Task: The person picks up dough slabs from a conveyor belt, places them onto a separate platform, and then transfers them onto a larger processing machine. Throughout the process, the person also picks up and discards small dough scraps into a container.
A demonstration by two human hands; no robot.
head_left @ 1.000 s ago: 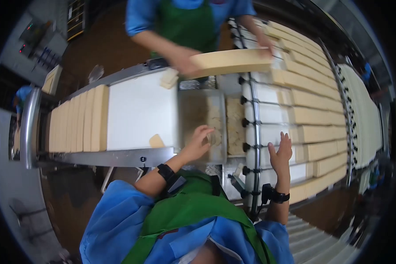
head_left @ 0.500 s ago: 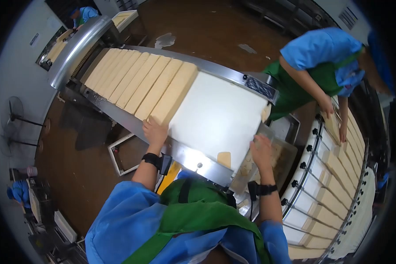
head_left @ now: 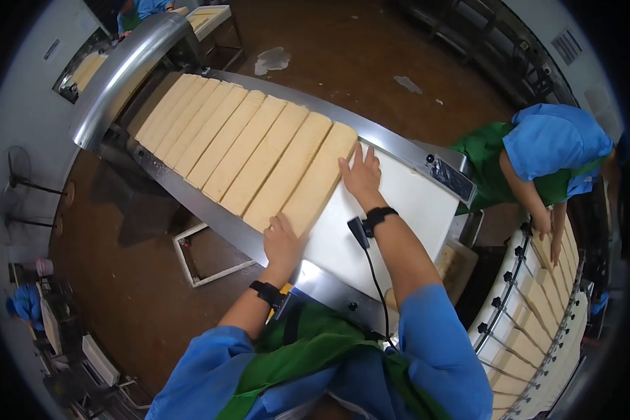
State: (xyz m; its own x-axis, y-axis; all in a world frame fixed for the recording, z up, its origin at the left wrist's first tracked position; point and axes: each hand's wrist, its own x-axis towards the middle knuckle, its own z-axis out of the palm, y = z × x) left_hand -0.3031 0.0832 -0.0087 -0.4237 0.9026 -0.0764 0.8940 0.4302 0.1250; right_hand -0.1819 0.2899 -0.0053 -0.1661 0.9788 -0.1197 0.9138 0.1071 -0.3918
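A row of long, pale yellow dough slabs (head_left: 259, 150) lies side by side across the conveyor belt (head_left: 392, 210). My left hand (head_left: 281, 243) rests its fingertips on the near end of the last slab (head_left: 322, 178), its fingers loosely stretched out. Toward the far end of that same slab, my right hand (head_left: 362, 173) lies with its fingers spread, the thumb side against the slab's edge. Neither hand is wrapped round the dough.
A metal hood (head_left: 129, 77) arches over the belt's far left end. To the right, a co-worker (head_left: 553, 150) handles slabs at a second conveyor with a knobbed rail (head_left: 509, 276). A tray of scraps (head_left: 458, 269) sits beyond the belt's right end.
My right hand has moved from the belt's right end up and left to the last slab. My left hand stays at its near end. The slab row reaches farther right.
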